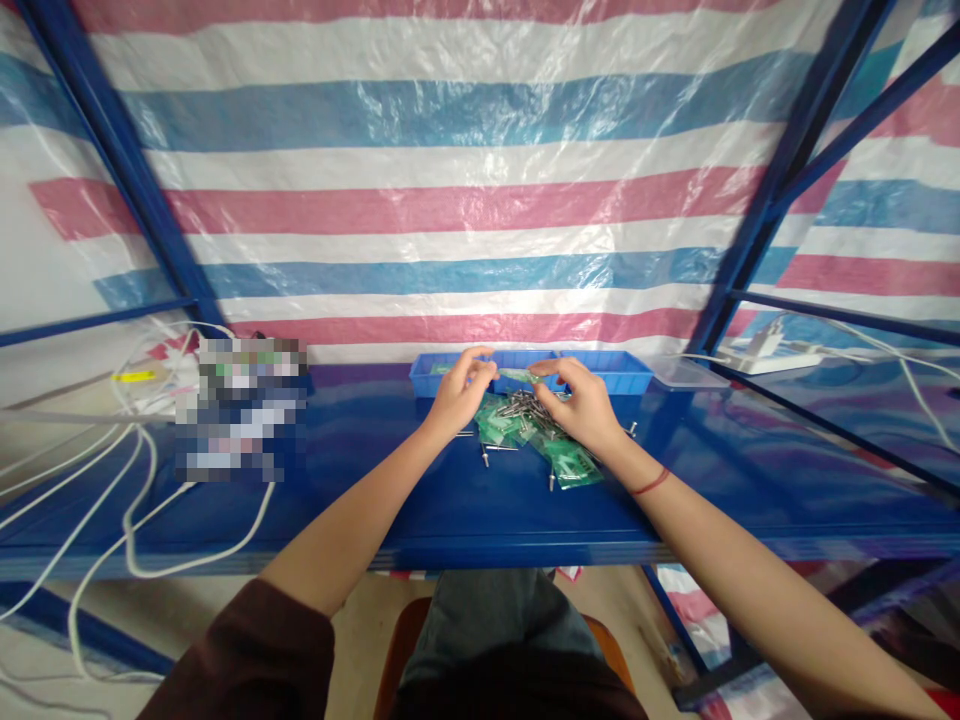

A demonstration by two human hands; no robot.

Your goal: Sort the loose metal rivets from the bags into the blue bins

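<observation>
Above a pile on the blue bench, my left hand [459,392] pinches one side of a small clear-green plastic bag [516,376]. The other side of the bag is between the thumb and fingers of my right hand [581,405]. Whether anything is inside it is too small to tell. Right under my hands lies a heap of thin metal fasteners [531,408], which look like blind rivets. More green plastic bags [574,468] lie under and in front of the heap. A few loose fasteners [484,455] are scattered nearby on the bench.
A long blue divided tray [626,375] stands behind my hands, with a clear plastic lid [690,373] to its right. White cables [150,500] trail over the left side. A white power strip [772,352] sits at the far right. Blue posts [795,140] frame a striped sheet [465,200].
</observation>
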